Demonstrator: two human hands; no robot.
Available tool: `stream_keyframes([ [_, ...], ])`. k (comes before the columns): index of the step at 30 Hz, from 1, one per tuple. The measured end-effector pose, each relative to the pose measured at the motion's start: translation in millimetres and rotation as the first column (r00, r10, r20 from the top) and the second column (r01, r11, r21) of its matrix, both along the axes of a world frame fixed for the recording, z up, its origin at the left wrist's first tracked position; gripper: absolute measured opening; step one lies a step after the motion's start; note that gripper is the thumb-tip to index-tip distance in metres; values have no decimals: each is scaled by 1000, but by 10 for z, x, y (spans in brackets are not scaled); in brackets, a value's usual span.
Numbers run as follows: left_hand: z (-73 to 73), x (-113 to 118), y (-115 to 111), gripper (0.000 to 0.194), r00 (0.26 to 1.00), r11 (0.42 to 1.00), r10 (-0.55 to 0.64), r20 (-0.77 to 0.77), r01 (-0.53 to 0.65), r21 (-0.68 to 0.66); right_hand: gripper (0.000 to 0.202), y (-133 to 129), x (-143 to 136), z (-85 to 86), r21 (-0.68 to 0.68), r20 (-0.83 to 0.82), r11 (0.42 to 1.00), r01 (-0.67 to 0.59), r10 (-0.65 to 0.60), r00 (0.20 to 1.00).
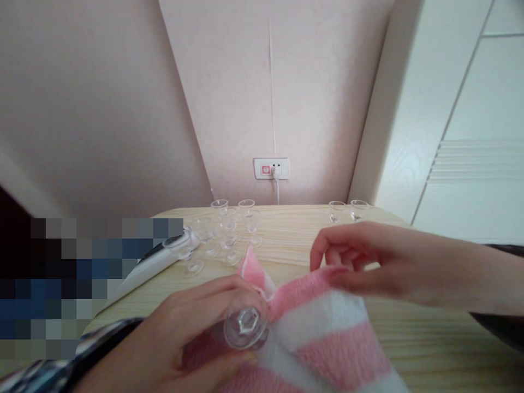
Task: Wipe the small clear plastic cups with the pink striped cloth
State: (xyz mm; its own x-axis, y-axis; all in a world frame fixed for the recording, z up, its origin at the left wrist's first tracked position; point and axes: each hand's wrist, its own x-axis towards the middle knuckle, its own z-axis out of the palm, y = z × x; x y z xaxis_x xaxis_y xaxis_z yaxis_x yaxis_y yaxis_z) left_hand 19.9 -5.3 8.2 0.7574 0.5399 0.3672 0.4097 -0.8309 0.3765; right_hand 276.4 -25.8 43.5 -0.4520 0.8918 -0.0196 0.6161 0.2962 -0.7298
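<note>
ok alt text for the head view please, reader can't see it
A left hand holds a stemmed glass and a pink-and-white striped towel, whose edge the right hand pinches. More stemmed glasses stand on the pale wood-grain table beyond.

Patterned left sleeve (pixel 77 360), apparently dark-cuffed

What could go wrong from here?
The left hand holds both the small glass and the towel, so a tug from the right hand might pull the glass loose. The towel's raised corner points towards the group of glasses and could brush one over. The two glasses behind the right hand might tip if bumped.
</note>
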Motion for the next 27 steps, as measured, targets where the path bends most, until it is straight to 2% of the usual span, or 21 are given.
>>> stream_keyframes([
  [3,-12,8,-1,18,992,999,-35,-122,32,-22,7,55,-88,28,50,-201,996,76,-64,977],
  [6,-18,40,-38,10,989,999,-32,-147,27,-37,2,58,-203,12,73,-385,992,101,-65,921],
  [8,-15,76,-70,16,990,1000,2,-141,-2,-3,2,16,-296,-24,112,-452,986,124,-61,890],
  [11,8,127,-94,17,990,999,-18,-140,13,-31,2,-95,-443,-89,245,-491,959,144,-5,871],
  [13,29,144,-95,15,987,995,-66,-145,55,-79,6,-178,-524,-118,348,-439,929,128,41,898],
  [17,41,127,-95,13,988,991,-96,-117,84,-107,17,-274,-570,-125,534,-121,841,-82,171,978],
  [18,36,115,-95,13,991,992,-95,-98,85,-98,17,-275,-554,-123,589,-43,794,-151,217,975],
  [20,27,85,-90,15,994,993,-87,-59,82,-87,20,-255,-503,-122,694,97,658,-293,318,943],
  [22,26,48,-80,17,998,993,-61,-34,58,-103,24,-221,-450,-127,729,205,566,-384,355,912],
  [25,42,-9,-73,9,999,998,32,28,-30,-47,26,-183,-408,-135,754,247,513,-410,357,901],
  [27,52,-40,-86,15,990,994,96,102,-100,36,28,-172,-404,-144,763,235,505,-403,364,901],
])
